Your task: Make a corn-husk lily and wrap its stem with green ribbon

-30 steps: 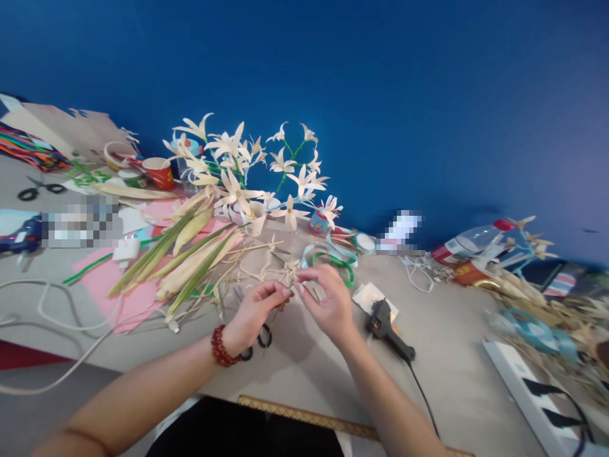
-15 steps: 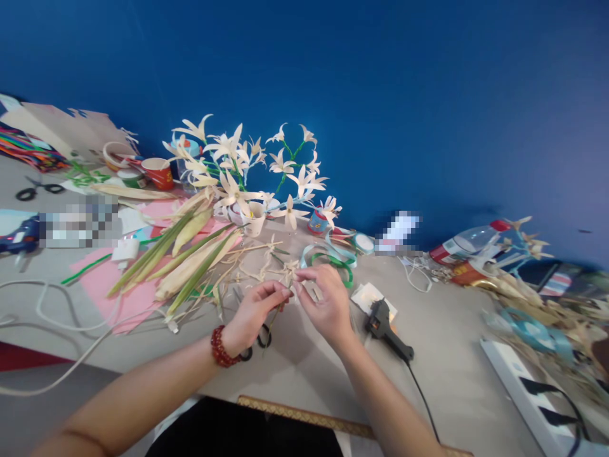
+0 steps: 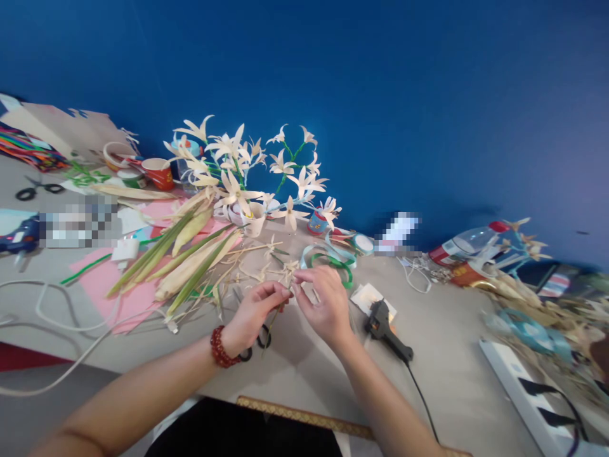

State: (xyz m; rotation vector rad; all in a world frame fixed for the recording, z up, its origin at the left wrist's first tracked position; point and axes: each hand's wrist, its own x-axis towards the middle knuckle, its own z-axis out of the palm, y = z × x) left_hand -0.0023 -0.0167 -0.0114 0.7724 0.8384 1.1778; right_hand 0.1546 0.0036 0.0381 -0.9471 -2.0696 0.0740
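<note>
My left hand (image 3: 257,311), with a red bead bracelet at the wrist, pinches the thin stem of a small corn husk flower (image 3: 290,269). The stem's lower end hangs below the fingers. Thumb and forefinger of my right hand (image 3: 326,304) are bent together at the base of the same flower; the exact contact is hidden. Beneath my left hand lie black-handled scissors (image 3: 264,336), partly covered. Just behind the hands are thin husk strips and another small husk flower (image 3: 272,246).
A black glue gun (image 3: 387,330) with a cord lies right of my hands. Corn husks (image 3: 190,260) spread over pink paper (image 3: 95,285) at left. Husk flowers stand in cups (image 3: 254,222) near the blue wall. A power strip (image 3: 514,387), bottle (image 3: 469,241) and ribbon roll (image 3: 528,330) are at right.
Almost nothing differs. Both hands stay at the small flower, with only a slight shift of the right-hand fingers and of the stem's lower end.
</note>
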